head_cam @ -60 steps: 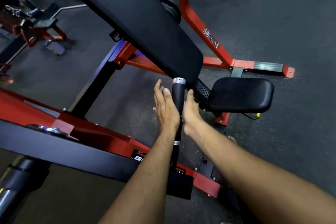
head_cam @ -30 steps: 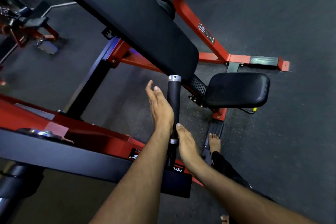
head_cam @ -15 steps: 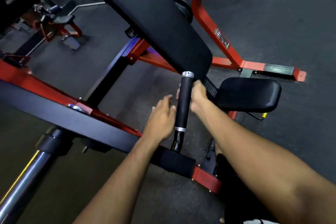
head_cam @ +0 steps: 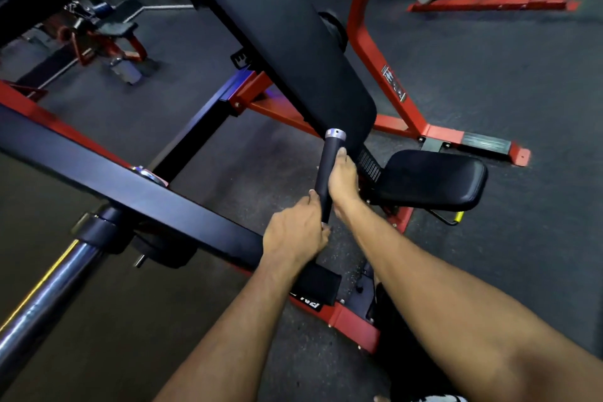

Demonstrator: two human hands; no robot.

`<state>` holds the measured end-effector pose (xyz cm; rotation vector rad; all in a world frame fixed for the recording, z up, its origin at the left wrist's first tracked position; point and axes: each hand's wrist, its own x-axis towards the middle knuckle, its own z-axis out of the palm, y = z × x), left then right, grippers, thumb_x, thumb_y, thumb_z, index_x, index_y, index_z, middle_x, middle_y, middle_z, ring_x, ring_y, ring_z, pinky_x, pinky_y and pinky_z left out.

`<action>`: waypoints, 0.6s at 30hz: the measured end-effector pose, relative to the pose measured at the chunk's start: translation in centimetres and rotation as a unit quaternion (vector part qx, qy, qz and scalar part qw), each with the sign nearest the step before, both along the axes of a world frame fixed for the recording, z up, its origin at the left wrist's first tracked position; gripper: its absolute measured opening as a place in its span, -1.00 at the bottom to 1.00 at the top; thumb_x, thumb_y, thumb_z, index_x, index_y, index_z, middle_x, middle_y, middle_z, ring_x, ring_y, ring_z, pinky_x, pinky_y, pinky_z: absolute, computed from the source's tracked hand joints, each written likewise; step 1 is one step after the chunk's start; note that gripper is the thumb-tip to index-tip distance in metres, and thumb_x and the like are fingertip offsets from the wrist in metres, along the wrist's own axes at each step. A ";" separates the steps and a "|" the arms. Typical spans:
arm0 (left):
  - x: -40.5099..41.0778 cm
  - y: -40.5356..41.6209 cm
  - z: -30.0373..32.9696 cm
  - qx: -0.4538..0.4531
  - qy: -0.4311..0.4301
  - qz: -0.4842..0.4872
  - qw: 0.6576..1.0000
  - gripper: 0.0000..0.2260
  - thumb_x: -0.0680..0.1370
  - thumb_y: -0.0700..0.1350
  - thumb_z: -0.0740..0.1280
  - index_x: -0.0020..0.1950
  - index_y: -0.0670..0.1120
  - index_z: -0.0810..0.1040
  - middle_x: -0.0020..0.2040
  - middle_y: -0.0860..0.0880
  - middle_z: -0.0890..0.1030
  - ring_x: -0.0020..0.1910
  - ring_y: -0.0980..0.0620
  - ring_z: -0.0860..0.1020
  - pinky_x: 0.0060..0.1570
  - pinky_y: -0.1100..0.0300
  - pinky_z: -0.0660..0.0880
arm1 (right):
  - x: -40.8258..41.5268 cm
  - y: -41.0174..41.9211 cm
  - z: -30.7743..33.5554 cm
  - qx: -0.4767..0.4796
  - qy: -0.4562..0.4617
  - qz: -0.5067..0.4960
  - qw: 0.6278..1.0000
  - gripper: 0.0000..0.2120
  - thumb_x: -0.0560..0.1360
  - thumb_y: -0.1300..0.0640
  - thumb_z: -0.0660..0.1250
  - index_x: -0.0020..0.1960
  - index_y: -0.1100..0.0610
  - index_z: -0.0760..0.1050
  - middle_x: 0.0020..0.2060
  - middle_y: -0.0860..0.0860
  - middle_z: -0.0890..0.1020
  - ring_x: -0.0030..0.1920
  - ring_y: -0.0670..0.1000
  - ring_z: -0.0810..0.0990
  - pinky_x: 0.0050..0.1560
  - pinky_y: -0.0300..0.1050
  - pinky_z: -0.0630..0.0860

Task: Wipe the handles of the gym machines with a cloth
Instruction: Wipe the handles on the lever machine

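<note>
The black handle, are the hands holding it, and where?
Yes. The left hand grips the handle near its bottom end; the right hand holds its upper half. No cloth shows.

You can read almost no text here. On the black end piece (head_cam: 315,287) of the machine arm, just under your left forearm, there are white letters, but they are cut off and turned, so you cannot make a word from them. On the red frame post (head_cam: 375,52) there is a small label (head_cam: 394,83) with white marks, too small to read. A black bracket (head_cam: 241,59) under the long pad carries a white mark, also not readable.
</note>
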<state>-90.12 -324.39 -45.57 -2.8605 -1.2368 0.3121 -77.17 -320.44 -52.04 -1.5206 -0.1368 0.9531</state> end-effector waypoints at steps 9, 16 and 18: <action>-0.3 0.8 0.9 -0.073 -0.006 0.003 0.997 -0.34 0.53 -0.02 0.35 0.58 -0.13 0.21 0.24 -0.16 0.58 0.15 -0.31 0.59 -0.05 -0.05 0.46 | -5.9 -6.1 -2.3 0.083 0.197 -0.032 0.976 -0.69 0.71 0.08 0.09 0.01 0.16 0.56 -0.22 0.07 0.64 -0.24 -0.01 0.61 -0.22 -0.15 0.52; -0.3 1.1 1.0 -0.079 -0.004 0.011 0.997 -0.37 0.56 -0.06 0.33 0.60 -0.09 0.20 0.23 -0.21 0.58 0.14 -0.33 0.58 -0.08 -0.05 0.43 | -5.0 -9.2 -2.4 0.046 0.124 0.111 0.985 -0.67 0.73 0.09 0.04 0.00 0.07 0.56 -0.15 0.03 0.68 -0.17 -0.03 0.64 -0.15 -0.10 0.61; -0.3 1.1 1.1 -0.076 -0.006 0.012 0.997 -0.38 0.57 -0.07 0.31 0.61 -0.08 0.20 0.19 -0.21 0.59 0.11 -0.32 0.58 -0.11 -0.03 0.42 | -3.2 -9.5 -1.9 0.035 0.039 0.114 0.992 -0.65 0.73 0.06 0.04 -0.04 0.09 0.56 -0.11 0.12 0.67 -0.16 0.03 0.63 -0.06 0.03 0.60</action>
